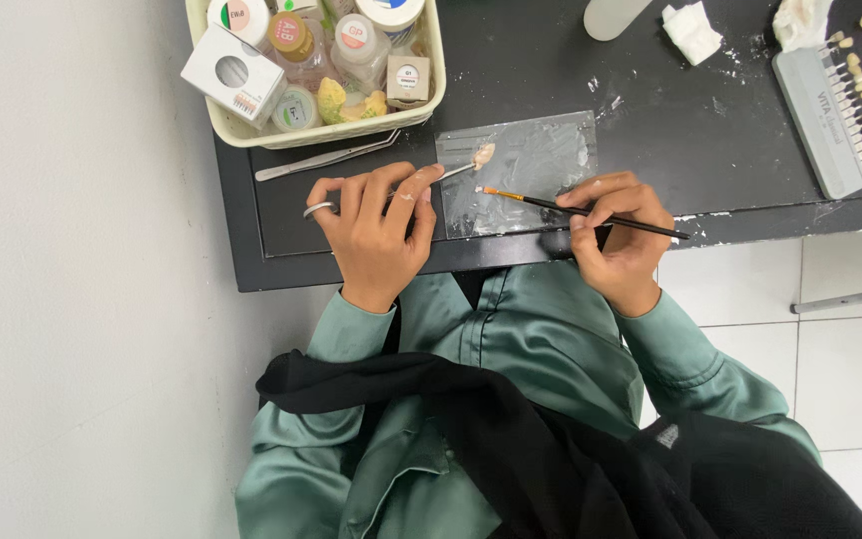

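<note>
Tooth piece point(484, 154), small and cream-coloured, sat raised on the tip of a thin metal holder point(451, 172), over the clear mixing slab point(531, 170) near the front edge of the dark bench point(710, 120). Probably kept above the slab so that any drips would land there and not on the bench. Left hand point(376, 225) was curled, thumb and fingertips pressed together on the holder's shaft, ring on one finger, wrist braced at the bench edge, seemingly for steadiness. Right hand point(616, 235) was pinched shut on a fine brush point(581, 211) in a pen-like grip, handle running out to the right, orange-banded tip aimed at the tooth piece and stopped just short of it, not touching. Held low and nearly level, likely for control of the tip.

Behind the left hand lay metal tweezers point(326, 160), just in front of a cream basket point(431, 70) packed with small jars and a white box. Farther right lay a grey shade guide point(825, 115) with its row of sample teeth, and crumpled white tissue point(692, 30) near the back of the bench.
</note>
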Demonstrator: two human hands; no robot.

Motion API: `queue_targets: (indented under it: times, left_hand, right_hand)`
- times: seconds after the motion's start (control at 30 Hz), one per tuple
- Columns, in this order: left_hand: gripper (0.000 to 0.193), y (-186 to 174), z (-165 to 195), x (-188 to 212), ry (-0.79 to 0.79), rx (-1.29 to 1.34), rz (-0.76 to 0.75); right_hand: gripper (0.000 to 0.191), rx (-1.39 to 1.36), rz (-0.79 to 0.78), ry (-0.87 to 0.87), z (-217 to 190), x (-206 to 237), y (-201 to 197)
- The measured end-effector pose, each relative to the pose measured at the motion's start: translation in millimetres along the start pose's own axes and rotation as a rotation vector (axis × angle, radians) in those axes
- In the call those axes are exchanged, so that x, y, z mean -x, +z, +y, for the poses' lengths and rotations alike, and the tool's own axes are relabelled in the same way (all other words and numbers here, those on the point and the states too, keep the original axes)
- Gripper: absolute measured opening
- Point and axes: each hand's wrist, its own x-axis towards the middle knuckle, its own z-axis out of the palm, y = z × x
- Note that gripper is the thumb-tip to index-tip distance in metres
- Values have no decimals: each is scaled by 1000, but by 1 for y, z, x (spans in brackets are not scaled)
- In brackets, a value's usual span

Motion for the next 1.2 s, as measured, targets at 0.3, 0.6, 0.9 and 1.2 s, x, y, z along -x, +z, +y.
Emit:
queue_targets:
  times: [0.3, 0.6, 0.9, 1.2]
  left_hand:
    - [30, 1, 0, -1, -1, -6, 8]
    - [29, 0, 0, -2, -5, -4, 3]
    - [25, -1, 0, -3, -1, 0, 29]
    - [24, -4, 1, -4, -13, 2, 60]
  right_hand:
    - [21, 42, -51, -13, -9, -8, 3]
    - [19, 202, -116, -41, -15, -16, 8]
    - [16, -59, -99, 167, -15, -16, 4]
    - [15, -44, -69, 176, -18, -18, 12]
